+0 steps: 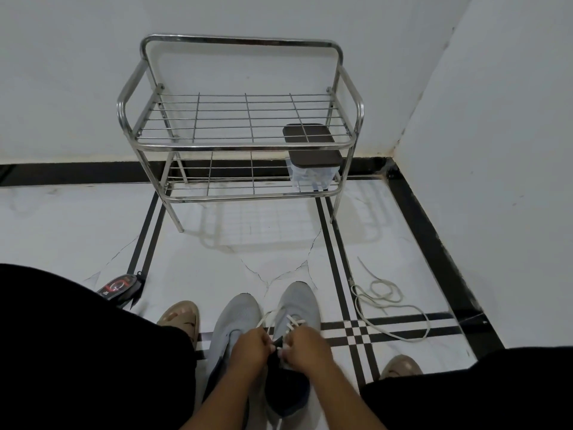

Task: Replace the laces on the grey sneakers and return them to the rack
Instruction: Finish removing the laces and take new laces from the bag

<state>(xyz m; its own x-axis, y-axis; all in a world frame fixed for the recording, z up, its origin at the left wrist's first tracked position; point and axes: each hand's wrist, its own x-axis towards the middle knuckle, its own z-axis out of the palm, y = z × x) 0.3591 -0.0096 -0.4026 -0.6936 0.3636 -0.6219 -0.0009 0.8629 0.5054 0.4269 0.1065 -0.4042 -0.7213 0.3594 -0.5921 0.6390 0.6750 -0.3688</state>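
Grey knit covers both sneakers, which stand side by side on the white tiled floor (93,225) at the lower centre of the frame, toes pointing up the picture. Over them the two bare forearms rise from the bottom edge and meet. The left hand (249,352) has its fingers curled, pinching the white lace (263,321) at the top eyelets of the right-hand sneaker (299,302); the right hand (305,349), just beside it and nearly touching, is curled the same way and pinches the other side of that lace, whose crossings show above the knuckles. The left-hand sneaker (237,318) shows no lace on its visible part. At the lower left a black and red object (119,287) lies flat, and nearer the shoes is a tan slipper (181,318) on a foot. At the upper centre a chromed tube-and-wire rack (242,144) stands against the wall, with a clear tub under a dark lid (313,164) on its lower shelf. On the right a loose off-white lace (387,299) lies coiled on the floor, and a second tan slipper (401,366) shows at the lower right.
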